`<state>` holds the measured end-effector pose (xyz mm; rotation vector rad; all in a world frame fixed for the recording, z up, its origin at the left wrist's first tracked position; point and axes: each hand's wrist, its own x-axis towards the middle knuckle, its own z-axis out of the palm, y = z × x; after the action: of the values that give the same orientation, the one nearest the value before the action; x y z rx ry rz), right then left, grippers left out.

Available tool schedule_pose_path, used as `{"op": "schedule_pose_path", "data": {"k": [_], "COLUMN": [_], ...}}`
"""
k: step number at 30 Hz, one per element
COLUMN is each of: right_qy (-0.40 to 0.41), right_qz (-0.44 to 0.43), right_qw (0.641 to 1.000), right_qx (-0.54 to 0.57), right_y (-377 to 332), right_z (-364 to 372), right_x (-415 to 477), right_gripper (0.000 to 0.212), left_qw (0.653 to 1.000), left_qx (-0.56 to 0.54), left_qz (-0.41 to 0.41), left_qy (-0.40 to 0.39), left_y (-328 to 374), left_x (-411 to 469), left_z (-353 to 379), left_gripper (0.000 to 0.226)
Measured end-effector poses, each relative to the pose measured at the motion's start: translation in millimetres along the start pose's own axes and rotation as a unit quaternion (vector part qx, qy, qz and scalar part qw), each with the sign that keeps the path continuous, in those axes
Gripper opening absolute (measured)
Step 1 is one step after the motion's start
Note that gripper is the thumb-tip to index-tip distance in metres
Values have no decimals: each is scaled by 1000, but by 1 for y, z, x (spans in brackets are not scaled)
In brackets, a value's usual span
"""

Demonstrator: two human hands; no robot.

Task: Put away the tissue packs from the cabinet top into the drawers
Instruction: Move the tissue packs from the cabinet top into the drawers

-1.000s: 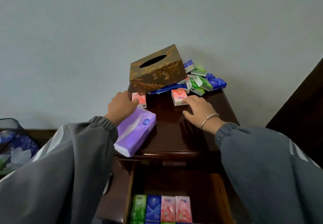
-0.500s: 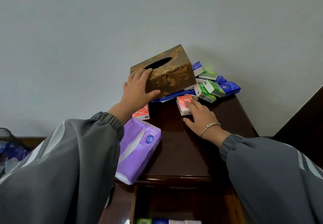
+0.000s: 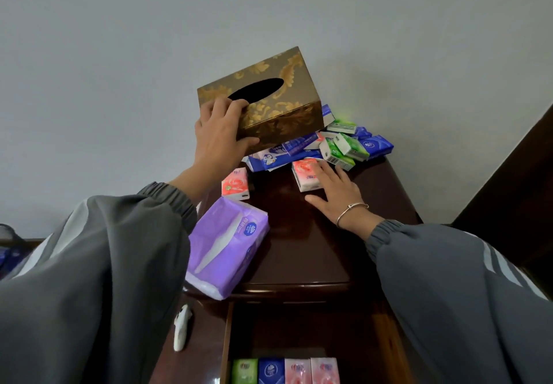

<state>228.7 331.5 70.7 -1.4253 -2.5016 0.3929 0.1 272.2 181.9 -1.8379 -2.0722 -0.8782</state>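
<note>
Where cabinet top point(image 3: 314, 249) meets wall, small tissue packs point(image 3: 347, 147) heaped: green, blue, white-ended; print too small to read. Pink pack point(image 3: 303, 178) just in front, right hand point(image 3: 335, 193) flat on it, fingers straight, thumb spread onto wood. Second pink pack point(image 3: 235, 184) beside left wrist. Purple soft pack point(image 3: 227, 246), round blue logo, overhangs front-left edge. Left hand point(image 3: 221, 135) grips tilted gold-patterned tissue box point(image 3: 278, 105), fingertips at oval slot, thumb on front face. Open drawer point(image 3: 299, 332) below holds row of packs point(image 3: 284, 370): green, blue, two pink.
</note>
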Motion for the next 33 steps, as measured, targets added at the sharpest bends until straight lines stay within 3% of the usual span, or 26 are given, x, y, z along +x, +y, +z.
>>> {"op": "schedule_pose_path", "data": {"k": [4,6,8,11,14,16,18,21,25,29,33], "right_qy": [131,178,194,143,46,-15,-67,-97,-109,-130,-187], "right_qz": [16,74,129,165,174,171,169,193,212,248,329], "right_qw": [973,927,853,751,702,703,728,765,737,721,704], "right_qx": [188,323,467,624,689,690,661,606,633,634,600], "right_y": [-1,0,3,8,13,15,14,11,16,21,25], "right_z": [-28,-49,-73,-114,-145,-154,-156,-143,-115,-86,-55], "right_x": [-23,-45,-74,-122,-172,-202,-230,-267,-313,-350,-363], "right_gripper": [59,48,34,38,62,72,73,56,44,35,50], "left_qw": [999,998,996,992,986,981,974,970,978,975,951], "left_qx": [-12,-16,-14,-5,12,24,39,58,39,-44,-206], "left_qz": [34,49,73,117,165,192,217,229,183,119,-29], "left_qy": [34,44,51,42,0,-31,-48,-64,-96,-184,-229], "left_y": [11,20,33,57,87,108,126,152,178,172,146], "left_x": [-21,-40,-61,-95,-131,-154,-177,-216,-278,-334,-380], "left_z": [-39,-57,-71,-89,-102,-109,-114,-119,-112,-93,-74], "left_gripper": [65,65,65,65,66,67,68,69,70,69,87]}}
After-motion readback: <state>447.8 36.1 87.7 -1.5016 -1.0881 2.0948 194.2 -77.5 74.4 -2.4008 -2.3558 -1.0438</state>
